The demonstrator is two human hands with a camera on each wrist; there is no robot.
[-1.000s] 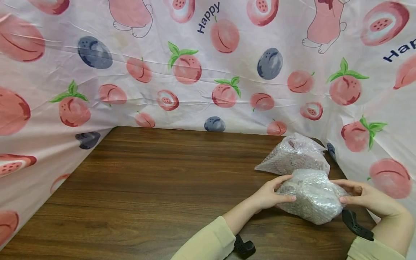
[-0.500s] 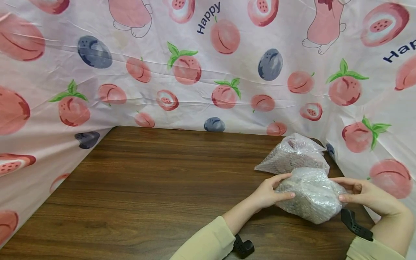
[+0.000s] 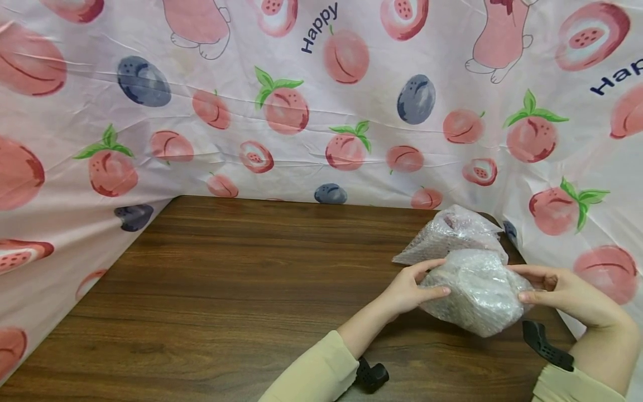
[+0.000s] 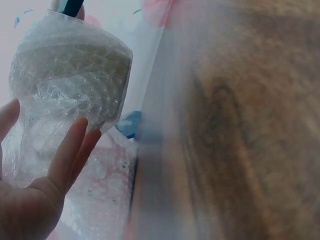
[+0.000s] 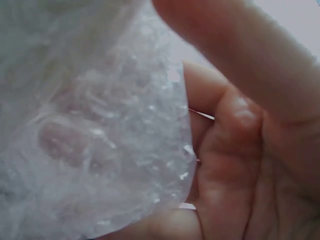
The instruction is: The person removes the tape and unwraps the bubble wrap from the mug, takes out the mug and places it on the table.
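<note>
Fingers and thumb of the left hand (image 3: 406, 287) grasp the left side of a bubble-wrapped bundle (image 3: 474, 293), the thumb laid along its near face and the index finger at its upper edge. The right hand (image 3: 572, 293) grasps the opposite side, its thumb against the near face and its other fingers partly hidden behind the wrap.

The held bundle is at the lower right of the frame, between the two hands. Its wrap is creased, glossy and translucent; the contents cannot be made out. Whether its underside touches the table (image 3: 226, 296) I cannot tell.

A second wrapped parcel (image 3: 452, 237), faintly pink, rests just above it in the frame, near the table's far right corner. The held bundle overlaps the parcel's lower edge in the head view; contact between them cannot be confirmed.

The table has a dark brown wood-grain surface. A pale cloth (image 3: 216, 72), printed with peaches, blue fruit, pink figures and the word "Happy", hangs across the top of the frame and down both sides.

Both arms enter from the bottom edge in pale yellow-green sleeves (image 3: 316, 368). Black devices (image 3: 547, 346) show at both wrists.
</note>
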